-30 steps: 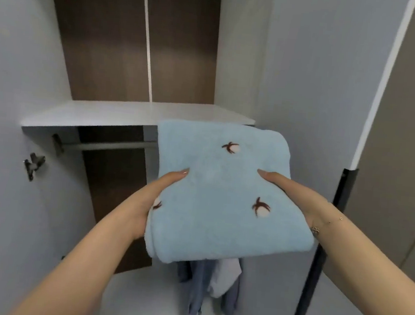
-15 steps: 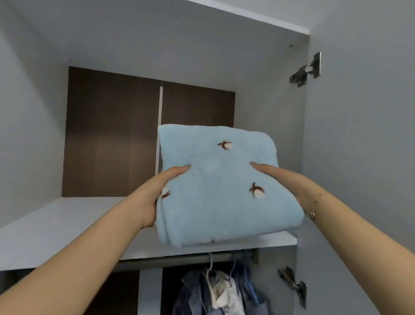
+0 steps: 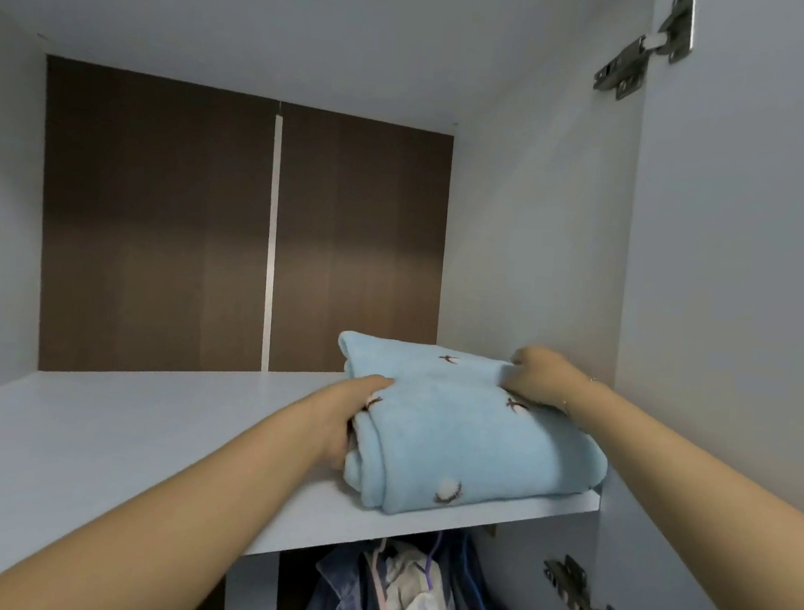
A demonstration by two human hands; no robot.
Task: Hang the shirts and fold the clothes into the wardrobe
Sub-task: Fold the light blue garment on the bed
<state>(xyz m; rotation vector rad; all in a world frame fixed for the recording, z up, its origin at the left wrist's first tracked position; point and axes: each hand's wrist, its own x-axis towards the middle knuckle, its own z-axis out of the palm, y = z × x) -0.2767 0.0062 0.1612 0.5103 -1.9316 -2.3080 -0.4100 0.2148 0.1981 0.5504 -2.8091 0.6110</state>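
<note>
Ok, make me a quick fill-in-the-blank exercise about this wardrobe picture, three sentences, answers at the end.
1. The folded light blue garment lies on the wardrobe's upper ____.
2. Both hands, left hand and right hand, touch the ____.
3. Hanging clothes show ____ the shelf.

Missing words: shelf; garment; below

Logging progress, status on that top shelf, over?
Left hand and right hand both gripping folded blue blanket. Blanket resting on shelf, right side. Nothing blocking.
</note>
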